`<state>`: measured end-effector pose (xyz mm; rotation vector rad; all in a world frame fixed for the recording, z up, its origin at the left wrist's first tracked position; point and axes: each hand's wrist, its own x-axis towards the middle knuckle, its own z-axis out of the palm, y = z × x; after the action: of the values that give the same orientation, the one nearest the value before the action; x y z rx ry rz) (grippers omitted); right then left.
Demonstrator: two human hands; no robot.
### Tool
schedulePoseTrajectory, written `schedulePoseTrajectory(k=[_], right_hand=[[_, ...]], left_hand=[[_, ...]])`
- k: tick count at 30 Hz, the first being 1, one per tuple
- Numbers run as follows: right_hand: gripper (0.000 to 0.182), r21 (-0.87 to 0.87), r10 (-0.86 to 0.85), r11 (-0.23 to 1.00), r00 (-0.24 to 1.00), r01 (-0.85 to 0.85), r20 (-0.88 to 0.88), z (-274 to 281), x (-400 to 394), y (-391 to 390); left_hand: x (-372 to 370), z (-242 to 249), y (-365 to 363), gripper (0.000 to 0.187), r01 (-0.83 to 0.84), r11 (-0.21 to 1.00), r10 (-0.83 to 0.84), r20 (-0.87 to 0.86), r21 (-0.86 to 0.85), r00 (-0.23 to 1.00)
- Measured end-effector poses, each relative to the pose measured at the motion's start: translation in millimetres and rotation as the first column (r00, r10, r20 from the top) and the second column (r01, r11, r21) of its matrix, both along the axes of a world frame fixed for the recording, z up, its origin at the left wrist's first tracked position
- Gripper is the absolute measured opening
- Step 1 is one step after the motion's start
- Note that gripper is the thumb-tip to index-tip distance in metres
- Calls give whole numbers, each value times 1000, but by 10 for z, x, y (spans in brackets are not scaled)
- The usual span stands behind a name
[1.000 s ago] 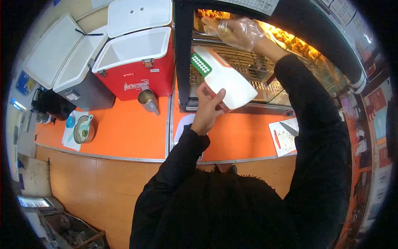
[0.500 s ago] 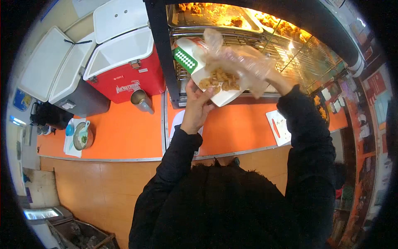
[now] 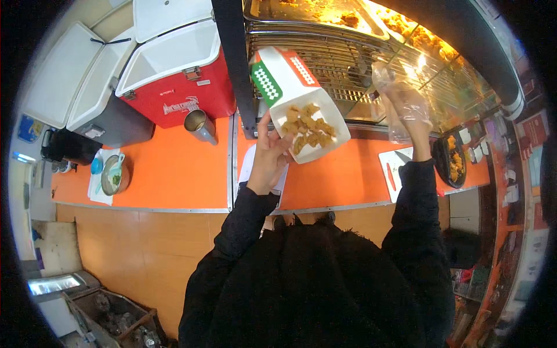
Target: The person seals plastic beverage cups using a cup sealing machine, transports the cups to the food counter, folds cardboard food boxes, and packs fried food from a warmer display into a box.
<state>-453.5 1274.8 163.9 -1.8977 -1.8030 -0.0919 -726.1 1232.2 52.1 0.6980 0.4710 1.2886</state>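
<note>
A takeaway box (image 3: 336,145) lies open in my left hand (image 3: 270,155), tilted above the orange counter. Its lid is white, green and red, and several fried pieces (image 3: 310,129) rest inside. My left thumb and fingers grip the box's near left edge. A clear plastic glove or bag (image 3: 399,119) covers my right hand (image 3: 407,104), which is off to the right of the box, in front of the lit food warmer (image 3: 325,55). Its fingertips are blurred behind the plastic and whatever they may hold cannot be made out.
Below my right hand lie a white board (image 3: 390,168) with a red-handled knife and, further right, a black dish (image 3: 444,165) of fried food. A metal mug (image 3: 200,124), a red cooler (image 3: 174,95), a grey cooler (image 3: 116,124) and a metal bowl (image 3: 115,177) stand left.
My right hand has moved from over the box to the right, uncovering the fried pieces. The box has shifted slightly right and its lid now shows more fully.
</note>
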Motion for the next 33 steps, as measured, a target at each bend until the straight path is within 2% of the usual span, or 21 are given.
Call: schedulePoseTrajectory(k=[3,5,7,9,10,11,13,14,17,18,20,22,23,25,26,27,28,29,30,32,33], right_hand=[[35,-31,-76,997,986,72,-151,96,-246,-54],[30,364,265,908,957,-206,-121,62,-355,-46],[29,287,235,939,962,-188,-138,165,-352,-77],[28,121,-110,989,972,86,210,49,-24,111],[26,12,-54,999,943,53,327,0,68,183],[26,19,-52,999,942,48,330,-95,114,207],[26,71,33,996,988,-44,152,-210,28,140],[48,-28,40,999,998,-41,-44,-390,144,317],[46,-48,-101,994,994,99,-31,-599,159,445],[43,-73,-62,995,998,60,-23,-622,145,501],[34,93,104,991,991,-96,-81,-741,67,480],[38,340,311,869,931,-360,190,-583,-246,349],[38,349,286,875,939,-336,190,-478,-421,336],[44,-108,433,899,827,-424,360,-286,-754,358],[50,340,478,749,819,-569,319,-500,-851,360],[50,71,394,904,884,-423,251,-465,-1002,395],[45,32,453,870,824,-492,341,-466,-1104,448],[31,184,421,849,844,-496,333,-639,-1201,518],[29,-42,437,899,889,-435,140,-787,-1318,686],[30,110,583,805,812,-583,38,-596,-1529,503],[30,-149,528,844,847,-516,57,-334,-1627,420]], left_hand=[[-42,59,-86,64,46,998,-45,30,-35,999],[-73,71,-137,64,73,995,-72,28,-66,997],[-87,78,-175,65,110,989,-95,145,-98,985],[-80,38,-218,64,83,990,-77,56,-110,995],[-79,23,-230,63,52,993,-56,-31,-108,998],[-83,34,-240,63,48,994,-51,-27,-101,998],[-102,55,-320,61,55,995,-49,66,-82,997],[-125,55,-365,61,54,995,-48,66,-87,997],[-275,61,-465,63,84,993,-79,61,-88,995],[-379,17,-562,66,77,993,-76,14,-90,997],[-606,-79,-763,71,78,989,-85,-51,-125,995],[-800,-194,-961,73,98,977,-111,-58,-191,992],[-872,-257,-1046,74,111,968,-125,-50,-224,991],[-994,-409,-1203,74,50,957,-71,-63,-285,995],[-1048,-560,-1259,74,5,962,-29,-87,-272,996],[-1075,-675,-1283,73,-39,966,12,-107,-255,994],[-1058,-592,-1301,72,7,956,-20,-42,-292,999],[-1062,-667,-1301,71,6,959,-22,-53,-283,998],[-1027,-653,-1297,70,-10,956,-6,-54,-292,999],[-957,-628,-1286,70,-6,954,-10,-54,-298,998],[-922,-627,-1273,69,3,950,-21,-55,-311,998]])
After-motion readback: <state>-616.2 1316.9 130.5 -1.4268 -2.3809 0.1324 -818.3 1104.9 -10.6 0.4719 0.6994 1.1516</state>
